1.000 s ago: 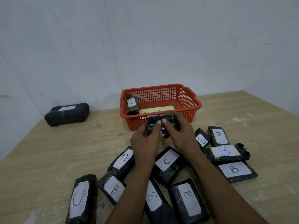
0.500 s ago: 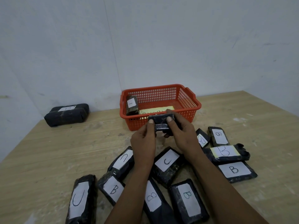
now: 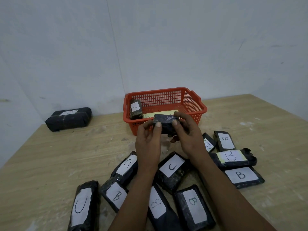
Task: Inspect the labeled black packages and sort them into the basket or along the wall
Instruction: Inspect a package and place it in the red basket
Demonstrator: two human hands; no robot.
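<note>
Both hands are up in front of the person, just above the table [image 3: 50, 160]. The left hand [image 3: 148, 139] and the right hand [image 3: 188, 135] hold one small black pack [image 3: 165, 124] between them. The left thumb presses on the near side of the pack, and the left fingers curl behind it. The right thumb presses on the near side too, and the right fingers wrap over the top and the far side. So both hands grip the pack. No label shows on the side that faces the camera. The pack is in the air, right in front of the near wall of the red basket [image 3: 195, 104].

Both arms reach forward from the bottom of the view, and the wrists are close together.

In the basket an A pack [image 3: 136, 108] leans at the left end. A yellow label [image 3: 160, 114] lies on the basket floor beside it.

One big pack [image 3: 69, 119] lies by the wall on the left, well apart from the rest.

More packs lie on the table under and around the arms. A C pack [image 3: 84, 205] is at the near left. Another C pack [image 3: 172, 169] lies between the arms. A B pack [image 3: 193, 207] is near the bottom. A B pack [image 3: 241, 175] lies to the right, with more B packs behind it.
</note>
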